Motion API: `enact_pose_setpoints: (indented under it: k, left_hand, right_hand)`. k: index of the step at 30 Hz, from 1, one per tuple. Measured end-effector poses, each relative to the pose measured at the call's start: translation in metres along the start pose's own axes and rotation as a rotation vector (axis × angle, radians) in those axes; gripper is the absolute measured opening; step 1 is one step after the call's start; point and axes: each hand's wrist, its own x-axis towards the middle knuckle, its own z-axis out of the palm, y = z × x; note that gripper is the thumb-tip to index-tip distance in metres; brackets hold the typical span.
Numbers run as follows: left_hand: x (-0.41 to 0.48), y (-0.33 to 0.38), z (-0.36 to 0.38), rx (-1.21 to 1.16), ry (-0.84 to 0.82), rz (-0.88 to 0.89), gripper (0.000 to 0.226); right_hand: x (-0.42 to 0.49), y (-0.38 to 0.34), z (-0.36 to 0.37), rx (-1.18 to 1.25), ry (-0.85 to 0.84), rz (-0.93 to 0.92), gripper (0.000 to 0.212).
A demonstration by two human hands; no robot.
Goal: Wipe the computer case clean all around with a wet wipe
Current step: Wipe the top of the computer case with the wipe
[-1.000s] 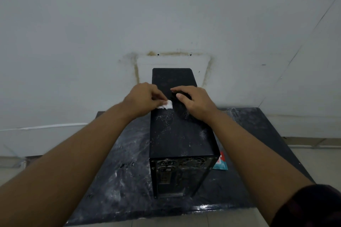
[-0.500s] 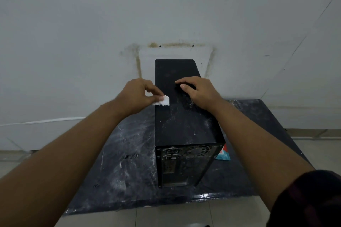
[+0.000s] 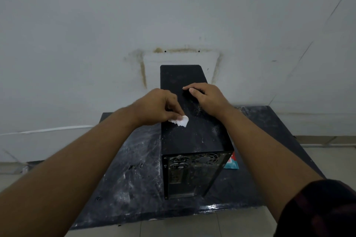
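Note:
A black computer case (image 3: pixel 194 136) stands upright on a dark slab, its vented rear panel facing me and its dusty top stretching away toward the wall. My left hand (image 3: pixel 158 108) pinches a small crumpled white wet wipe (image 3: pixel 182 120) against the left edge of the case's top. My right hand (image 3: pixel 207 98) lies palm down on the top farther back, fingers curled and pointing left, holding nothing that I can see.
The dark slab (image 3: pixel 131 175) is streaked with white dust and lies on a tiled floor. A red and teal packet (image 3: pixel 232 162) peeks out behind the case's right side. A white wall (image 3: pixel 173 15) with brown stain marks rises right behind the case.
My left hand has pulled the wipe toward me along the left edge of the case's top. The right hand stays pressed on the top.

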Motion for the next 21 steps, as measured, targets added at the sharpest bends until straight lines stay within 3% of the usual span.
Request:
enact_pose_setpoints:
  k: [4, 9, 13, 18, 21]
  left_hand:
    - [0.012, -0.013, -0.002, 0.189, 0.259, -0.189, 0.01]
    - [0.02, -0.004, 0.001, 0.048, -0.001, 0.004, 0.012]
    - [0.029, -0.017, -0.002, 0.229, 0.224, -0.223, 0.013]
    - [0.033, 0.004, 0.012, 0.036, 0.027, -0.044, 0.012]
    - [0.041, -0.008, 0.004, 0.164, 0.204, -0.224, 0.013]
  right_hand:
    - [0.001, 0.002, 0.001, 0.014, 0.015, 0.019, 0.03]
    - [0.002, 0.002, 0.001, 0.034, 0.02, 0.027, 0.032]
    - [0.001, 0.002, 0.002, 0.053, 0.023, 0.033, 0.035]
    - [0.0, 0.001, 0.0, 0.102, 0.034, 0.047, 0.036]
    - [-0.001, -0.001, -0.001, 0.108, 0.044, 0.06, 0.038]
